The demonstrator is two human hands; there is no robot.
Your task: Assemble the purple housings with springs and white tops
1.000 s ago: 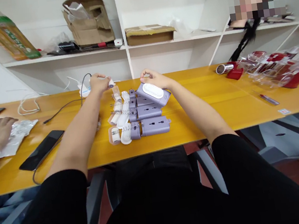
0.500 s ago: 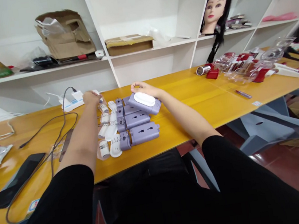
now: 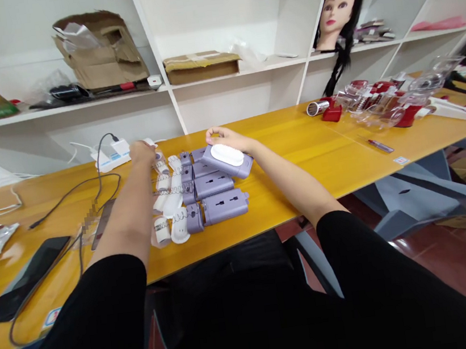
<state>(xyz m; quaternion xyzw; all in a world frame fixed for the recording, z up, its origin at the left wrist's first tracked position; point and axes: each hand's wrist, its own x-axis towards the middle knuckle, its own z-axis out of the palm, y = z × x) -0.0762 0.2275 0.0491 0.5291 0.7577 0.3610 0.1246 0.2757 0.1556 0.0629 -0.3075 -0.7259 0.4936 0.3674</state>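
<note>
My right hand (image 3: 224, 137) is closed on a purple plastic casing (image 3: 241, 169) with a white oval pad on its face, held tilted above the row. Under it on the table lie several similar purple casings (image 3: 225, 204) side by side, with dark slots. Coiled wires (image 3: 178, 218) run from their left ends over white oval pieces (image 3: 179, 232) to short white cylinders (image 3: 162, 231). At the far left end of the row, my left hand (image 3: 142, 153) has its fingers closed at a small white part (image 3: 154, 157), mostly hidden by the fingers.
A white power strip (image 3: 111, 158) with cables stands left of my left hand. A black phone (image 3: 26, 280) lies at the left. A screwdriver (image 3: 380, 146) and red and clear plastic parts (image 3: 381, 97) are at the right. White shelves behind hold boxes and a mannequin head (image 3: 335, 15).
Very little differs. The purple casing in my right hand has shifted slightly to the right, and the camera view has moved a touch. Both hands keep their places.
</note>
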